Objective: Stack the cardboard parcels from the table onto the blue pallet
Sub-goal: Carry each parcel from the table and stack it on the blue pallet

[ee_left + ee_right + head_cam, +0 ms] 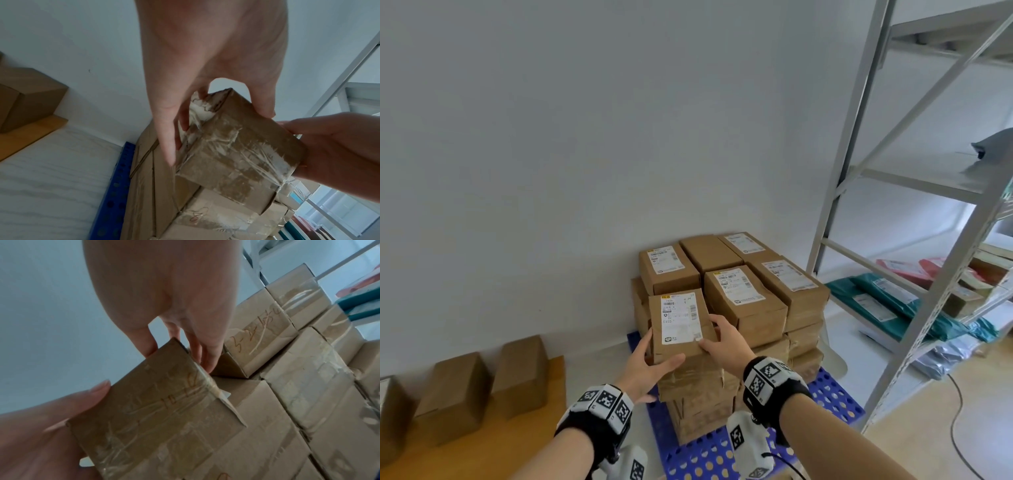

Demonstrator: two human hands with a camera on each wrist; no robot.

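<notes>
Both hands hold one cardboard parcel (678,323) at frame centre of the head view, label up, at the near-left corner of the top layer of the parcel stack (753,298). Left hand (650,363) grips the parcel's left side and near end, thumb across the near edge. Right hand (724,339) clamps the right side, fingers curled over the top edge, wedged between this parcel and the neighbouring one. In the left wrist view the fingers (166,129) run down the taped side and the thumb (263,104) hooks the far corner. Whether the parcel's underside already rests fully on the layer below is hard to tell; it looks slightly tilted.

The stack sits on the blue pallet (702,455), lower centre, against the white wall (551,137). Three more parcels (482,387) stand on the wooden table (482,455) in the lower left. Grey metal shelving (928,212) fills the right side, with teal and red mailer bags (887,301) on its low shelf.
</notes>
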